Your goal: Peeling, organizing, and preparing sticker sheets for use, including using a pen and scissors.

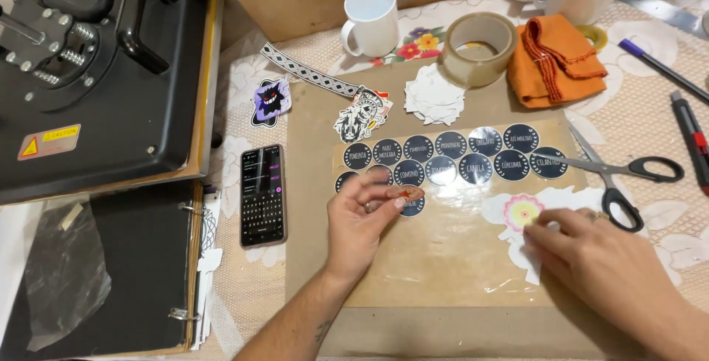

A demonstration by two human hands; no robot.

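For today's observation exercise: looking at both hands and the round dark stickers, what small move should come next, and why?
Probably lower the left hand to press its small reddish sticker onto the clear sheet. The sticker is pinched just above the lower row of round dark stickers, beside an open spot, while the right hand rests on the flower cutout.

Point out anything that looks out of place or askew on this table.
Little stands out. The scissors lie open, one blade over the edge of the clear sheet of round dark labels. The orange cloth is crumpled beside the tape roll.
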